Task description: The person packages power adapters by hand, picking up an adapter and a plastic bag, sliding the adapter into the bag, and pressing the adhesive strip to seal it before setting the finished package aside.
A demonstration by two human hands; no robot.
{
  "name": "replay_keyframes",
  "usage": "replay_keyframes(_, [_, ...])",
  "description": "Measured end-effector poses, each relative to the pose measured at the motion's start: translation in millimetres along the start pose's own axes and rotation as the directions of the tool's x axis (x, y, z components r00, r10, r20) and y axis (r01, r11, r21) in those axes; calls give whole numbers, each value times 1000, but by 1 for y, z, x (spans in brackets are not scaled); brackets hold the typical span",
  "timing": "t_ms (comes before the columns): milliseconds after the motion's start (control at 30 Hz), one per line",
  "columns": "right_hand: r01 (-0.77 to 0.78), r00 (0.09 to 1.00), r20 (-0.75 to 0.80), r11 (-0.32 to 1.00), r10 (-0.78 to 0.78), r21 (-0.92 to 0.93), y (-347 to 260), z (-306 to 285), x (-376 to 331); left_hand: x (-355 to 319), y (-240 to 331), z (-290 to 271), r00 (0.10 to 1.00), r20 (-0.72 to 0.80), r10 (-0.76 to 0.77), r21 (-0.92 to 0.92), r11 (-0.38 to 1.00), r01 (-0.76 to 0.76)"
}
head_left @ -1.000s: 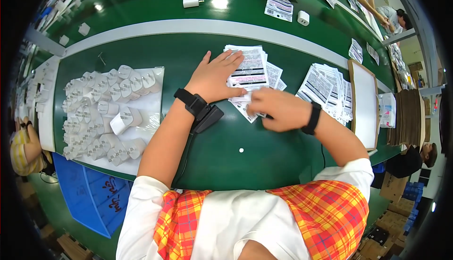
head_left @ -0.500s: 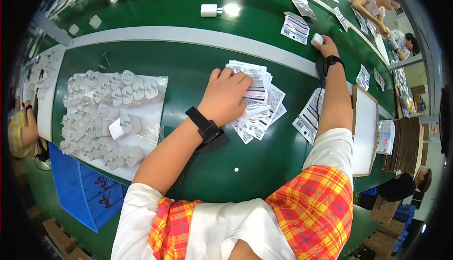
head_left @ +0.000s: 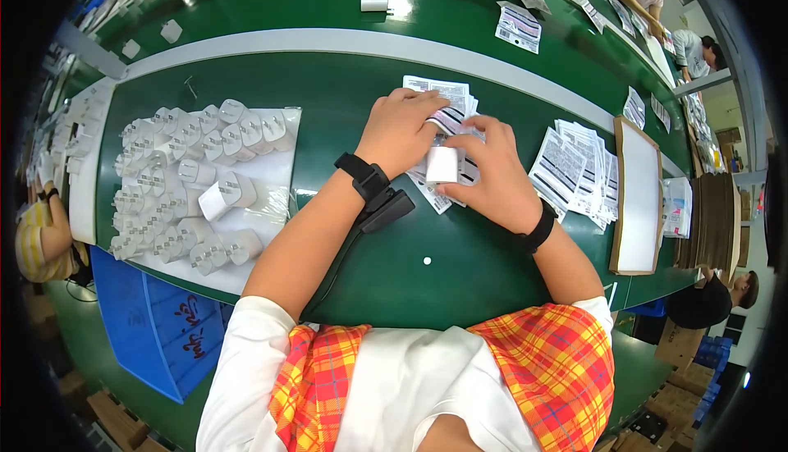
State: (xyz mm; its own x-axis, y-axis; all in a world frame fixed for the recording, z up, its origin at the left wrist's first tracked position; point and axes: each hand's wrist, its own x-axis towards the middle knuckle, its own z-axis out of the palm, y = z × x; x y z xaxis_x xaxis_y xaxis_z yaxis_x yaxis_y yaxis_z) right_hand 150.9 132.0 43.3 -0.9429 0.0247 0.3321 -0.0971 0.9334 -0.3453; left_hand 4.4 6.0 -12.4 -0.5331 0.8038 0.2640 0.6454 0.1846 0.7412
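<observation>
A small white charger (head_left: 442, 164) sits pinched in the fingers of the right hand (head_left: 492, 177), held just above a loose pile of printed labels (head_left: 447, 107) on the green worktop (head_left: 328, 91). The left hand (head_left: 400, 130) lies just beside it, fingers bent and pressed down on the same pile, its fingertips touching the top sheet. Both wrists wear black bands, and a black device (head_left: 384, 208) with a cable lies on the worktop under the left wrist.

To the right of the right hand, near it, is a second fanned stack of white labels (head_left: 574, 169) with black print, and beyond that a flat white board (head_left: 639, 198) in a brown frame. Well to the left of the left hand, many white chargers (head_left: 189, 181) lie in rows on a clear plastic sheet. Below those, off the worktop's edge, stands a blue bin (head_left: 156, 329). Beyond the hands, across a pale strip, one white box (head_left: 374, 1) and more label sheets (head_left: 519, 25) lie apart.
</observation>
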Motion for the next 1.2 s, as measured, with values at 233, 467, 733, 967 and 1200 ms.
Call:
replay_keyframes(233, [-262, 965, 5, 963, 263, 69, 14, 16, 10, -18, 9, 11, 999, -15, 52, 375, 926, -43])
replay_keyframes(467, [-459, 888, 171, 846, 427, 271, 36, 22, 20, -18, 14, 16, 995, -69, 66, 466, 885, -26])
replay_keyframes(733, [-309, 951, 118, 889, 286, 339, 22, 22, 26, -3, 7, -8, 990, -138, -41, 180, 981, 66])
replay_keyframes(967, [-256, 938, 110, 441, 330, 860, 42, 1, 34, 9, -12, -14, 989, -136, -56, -544, 839, -27])
replay_keyframes(1200, [-314, 920, 277, 100, 279, 944, 22, -31, 27, 6, -3, -12, 937, -329, 116, -295, 930, -219])
